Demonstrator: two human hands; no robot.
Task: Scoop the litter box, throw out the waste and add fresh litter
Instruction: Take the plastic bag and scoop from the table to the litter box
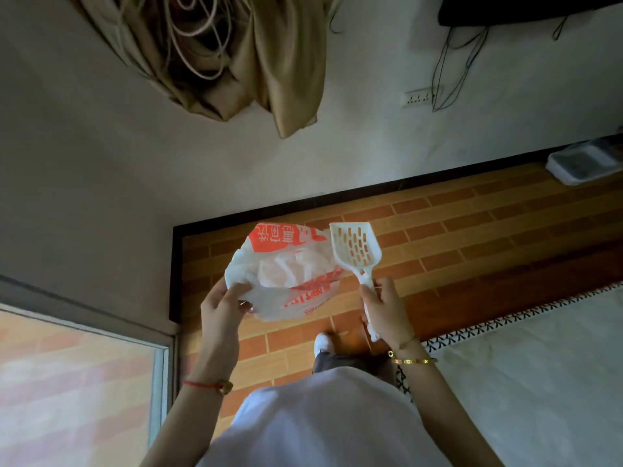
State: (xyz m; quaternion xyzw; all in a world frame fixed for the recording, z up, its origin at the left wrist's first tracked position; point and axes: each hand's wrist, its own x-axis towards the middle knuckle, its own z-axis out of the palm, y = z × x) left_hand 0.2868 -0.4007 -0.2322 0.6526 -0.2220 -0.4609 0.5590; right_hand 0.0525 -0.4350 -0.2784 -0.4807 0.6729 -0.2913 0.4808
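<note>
- My left hand [224,308], left of centre in the frame, pinches the edge of a white and red bag [286,274], which hangs open in the air.
- My right hand [387,310], just right of centre, is curled round the handle of a white scoop [355,249]; its slotted head points up, touching the bag's right side.
- The litter box [583,163] sits on the floor [472,230] by the wall, at the frame's right edge, well apart from both hands.
- A pale rug [539,365] fills the lower right.
- A curtain [236,62] hangs at the top.
</note>
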